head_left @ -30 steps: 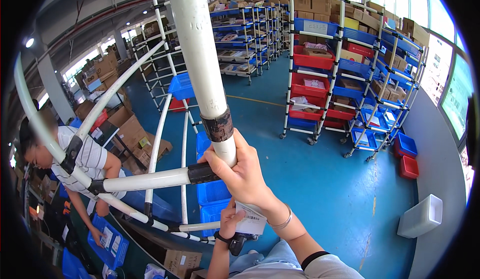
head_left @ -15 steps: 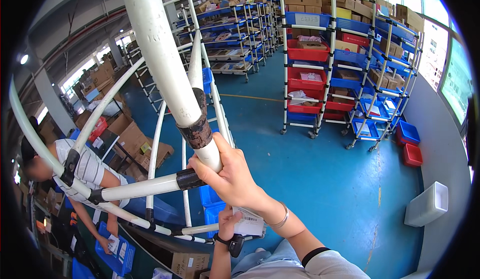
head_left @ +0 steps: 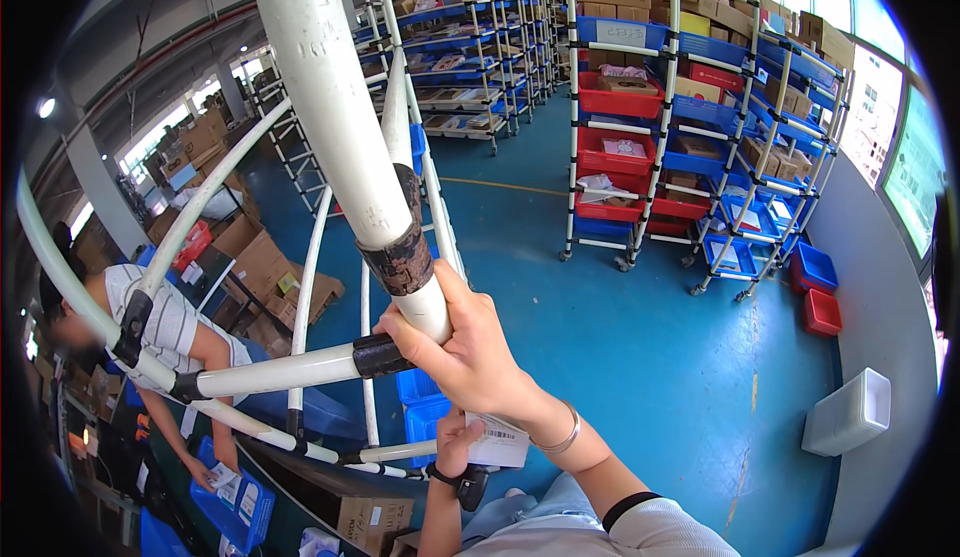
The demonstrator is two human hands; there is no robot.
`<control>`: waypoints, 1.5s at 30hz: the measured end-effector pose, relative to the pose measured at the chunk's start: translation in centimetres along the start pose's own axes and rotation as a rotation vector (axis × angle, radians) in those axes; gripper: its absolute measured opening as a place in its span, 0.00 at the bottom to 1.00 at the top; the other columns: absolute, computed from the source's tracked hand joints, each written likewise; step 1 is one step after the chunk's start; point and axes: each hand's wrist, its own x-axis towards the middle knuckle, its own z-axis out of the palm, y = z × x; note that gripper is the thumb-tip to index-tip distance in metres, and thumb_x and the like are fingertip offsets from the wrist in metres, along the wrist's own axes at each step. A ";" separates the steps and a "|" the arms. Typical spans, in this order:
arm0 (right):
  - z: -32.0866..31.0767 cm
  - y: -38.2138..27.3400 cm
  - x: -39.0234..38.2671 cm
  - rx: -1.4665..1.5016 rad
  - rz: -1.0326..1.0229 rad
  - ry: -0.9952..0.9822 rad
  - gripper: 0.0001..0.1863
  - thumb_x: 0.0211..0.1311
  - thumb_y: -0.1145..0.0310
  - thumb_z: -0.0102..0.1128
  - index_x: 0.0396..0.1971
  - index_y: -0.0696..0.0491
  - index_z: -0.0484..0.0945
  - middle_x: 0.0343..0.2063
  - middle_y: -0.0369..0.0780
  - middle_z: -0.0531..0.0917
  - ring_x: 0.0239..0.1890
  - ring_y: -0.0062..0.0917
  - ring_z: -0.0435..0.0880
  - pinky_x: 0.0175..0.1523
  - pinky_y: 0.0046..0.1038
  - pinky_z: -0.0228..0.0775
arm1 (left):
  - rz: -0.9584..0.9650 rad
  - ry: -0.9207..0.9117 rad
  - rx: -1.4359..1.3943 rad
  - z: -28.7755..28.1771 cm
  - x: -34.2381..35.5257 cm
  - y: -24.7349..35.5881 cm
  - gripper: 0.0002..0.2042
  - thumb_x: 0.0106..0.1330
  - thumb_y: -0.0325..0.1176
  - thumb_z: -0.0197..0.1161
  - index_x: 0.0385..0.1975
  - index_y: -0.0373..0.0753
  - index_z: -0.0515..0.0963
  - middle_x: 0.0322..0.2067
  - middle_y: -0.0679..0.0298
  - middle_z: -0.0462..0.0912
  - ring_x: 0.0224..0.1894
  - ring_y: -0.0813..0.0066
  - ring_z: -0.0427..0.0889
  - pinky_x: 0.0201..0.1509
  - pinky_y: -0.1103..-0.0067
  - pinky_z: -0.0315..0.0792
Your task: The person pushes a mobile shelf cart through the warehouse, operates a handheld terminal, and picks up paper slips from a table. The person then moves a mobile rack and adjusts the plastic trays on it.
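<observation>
My right hand (head_left: 465, 347), with a metal bangle on its wrist, is wrapped around a thick white tube (head_left: 335, 107) just below its worn dark joint sleeve. This upright tube belongs to a white tubular frame with black joints (head_left: 270, 374) that spreads out to the left. Lower down, my left hand (head_left: 456, 445) is closed on a white paper slip with a barcode (head_left: 497, 444). The slip lies under my right wrist, which hides its upper part. A dark watch-like device (head_left: 473, 487) is strapped to my left wrist.
Wheeled racks hold red bins (head_left: 615, 147) and blue bins (head_left: 735, 212) ahead right. A white bin (head_left: 848, 413) stands by the right wall. On the left, beyond the frame, a co-worker (head_left: 165, 322) bends over a blue tray (head_left: 240, 517). Cardboard boxes (head_left: 260, 262) are stacked behind.
Both my hands keep their holds on the tube and the slip. The view has shifted slightly. The co-worker's head and hands have moved a little.
</observation>
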 end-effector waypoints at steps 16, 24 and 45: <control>-0.1 -0.1 -0.1 0.091 -0.043 0.014 0.13 0.49 0.73 0.54 0.35 0.59 0.67 0.23 0.42 0.75 0.18 0.27 0.73 0.23 0.24 0.64 | -0.046 -0.022 -0.069 0.1 -0.1 -0.1 0.06 0.52 0.24 0.56 0.24 0.28 0.77 0.45 0.58 0.70 0.41 0.68 0.69 0.43 0.80 0.59; -0.1 0.1 -0.2 0.096 -0.049 0.027 0.13 0.48 0.73 0.55 0.35 0.59 0.67 0.23 0.42 0.75 0.17 0.27 0.72 0.23 0.23 0.63 | -0.079 -0.019 -0.111 0.5 0.1 0.0 0.06 0.53 0.24 0.56 0.25 0.28 0.77 0.46 0.59 0.68 0.42 0.68 0.69 0.44 0.80 0.59; -1.0 -0.3 -0.5 0.022 0.033 -0.030 0.15 0.51 0.74 0.54 0.40 0.57 0.66 0.24 0.39 0.79 0.22 0.21 0.77 0.28 0.17 0.67 | -0.037 -0.043 -0.083 1.3 0.1 0.1 0.07 0.54 0.25 0.56 0.27 0.27 0.77 0.53 0.58 0.63 0.45 0.65 0.67 0.47 0.79 0.58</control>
